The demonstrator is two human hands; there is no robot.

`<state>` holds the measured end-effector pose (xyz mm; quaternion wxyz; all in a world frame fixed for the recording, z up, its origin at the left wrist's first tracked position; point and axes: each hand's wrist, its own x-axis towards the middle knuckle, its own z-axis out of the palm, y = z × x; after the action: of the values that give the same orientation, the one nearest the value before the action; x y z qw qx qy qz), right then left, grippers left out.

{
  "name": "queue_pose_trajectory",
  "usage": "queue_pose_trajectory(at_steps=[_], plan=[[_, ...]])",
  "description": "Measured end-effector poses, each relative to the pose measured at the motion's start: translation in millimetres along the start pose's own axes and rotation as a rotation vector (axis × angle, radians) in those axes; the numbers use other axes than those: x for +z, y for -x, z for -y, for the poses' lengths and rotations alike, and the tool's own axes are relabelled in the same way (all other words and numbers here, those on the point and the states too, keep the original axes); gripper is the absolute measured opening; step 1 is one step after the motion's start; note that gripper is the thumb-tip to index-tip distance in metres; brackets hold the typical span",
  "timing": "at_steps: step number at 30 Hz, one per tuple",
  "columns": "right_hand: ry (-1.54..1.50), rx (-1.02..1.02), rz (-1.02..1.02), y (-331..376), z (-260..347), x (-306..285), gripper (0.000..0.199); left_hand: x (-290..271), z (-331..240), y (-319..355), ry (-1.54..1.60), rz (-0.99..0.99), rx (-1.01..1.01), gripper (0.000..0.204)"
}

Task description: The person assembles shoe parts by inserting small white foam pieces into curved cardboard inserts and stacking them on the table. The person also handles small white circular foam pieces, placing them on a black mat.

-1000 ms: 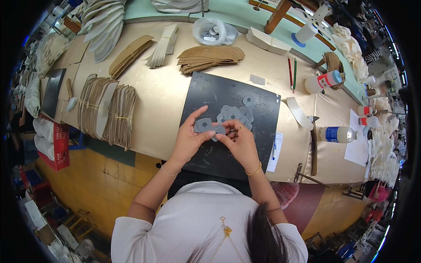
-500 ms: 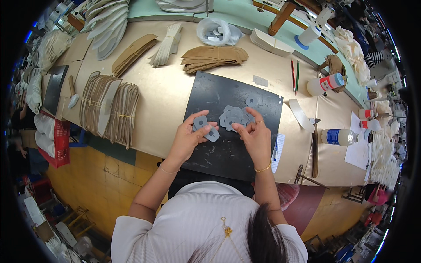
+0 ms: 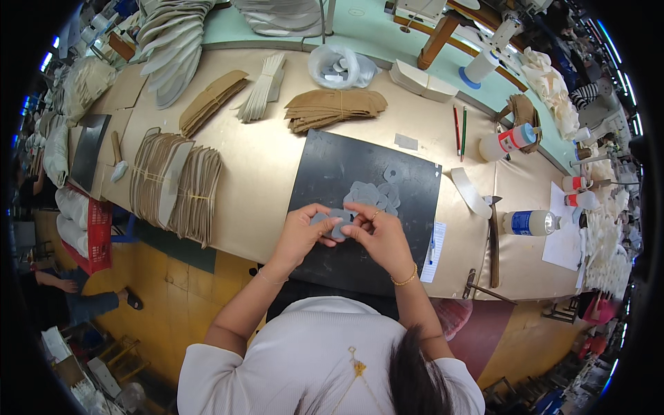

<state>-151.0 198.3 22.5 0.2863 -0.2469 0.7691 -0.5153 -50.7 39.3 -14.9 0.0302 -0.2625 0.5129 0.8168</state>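
Our left hand (image 3: 304, 232) and right hand (image 3: 377, 232) have come together again, both pinching one grey cut piece (image 3: 337, 223) above the black mat (image 3: 332, 173); the grey pile (image 3: 373, 196) lies just beyond.

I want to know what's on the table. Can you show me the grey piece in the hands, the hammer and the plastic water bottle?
grey piece (image 3: 337, 224): head view, its middle between the fingertips.
hammer (image 3: 493, 242): head view, mid-handle.
plastic water bottle (image 3: 529, 223): head view, its body.
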Motion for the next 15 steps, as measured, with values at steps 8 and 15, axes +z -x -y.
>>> queue_pose_trajectory(at_steps=[8,15], plan=[[0.02,0.038,-0.185,-2,-10,-11,0.026,3,-41,-24,-0.114,0.134,-0.027,0.028],[0.127,-0.089,-0.46,-7,-10,-43,0.038,-17,-143,-149,-0.534,-0.029,0.321,0.034]])
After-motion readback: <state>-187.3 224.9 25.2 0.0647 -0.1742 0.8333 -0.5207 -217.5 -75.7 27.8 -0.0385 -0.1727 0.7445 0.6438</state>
